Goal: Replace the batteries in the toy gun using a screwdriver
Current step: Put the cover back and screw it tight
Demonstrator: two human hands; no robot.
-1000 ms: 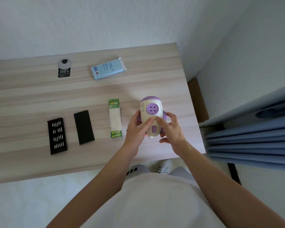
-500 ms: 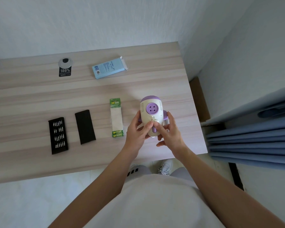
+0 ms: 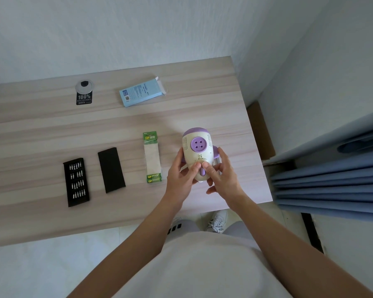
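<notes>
Wooden table [image 3: 52, 130] by a white wall: both hands hold the toy gun [image 3: 197, 152] above its right end, left hand [image 3: 180, 179] and right hand [image 3: 223, 175] gripping its sides, thumbs pressing its back, beside the battery pack [image 3: 152, 157].

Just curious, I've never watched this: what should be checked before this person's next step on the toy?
1. Cream-and-purple plastic toy gripped by left hand and right hand: ok.
2. Cover screw already out: cannot tell, too small.
3. Green-and-white battery pack lies beside the toy on the wooden table: ok.
4. Black tray of metal screwdriver bits in sight: ok.
5. Screwdriver handle in view: not ok.
6. A hand free for tools: not ok.
</notes>
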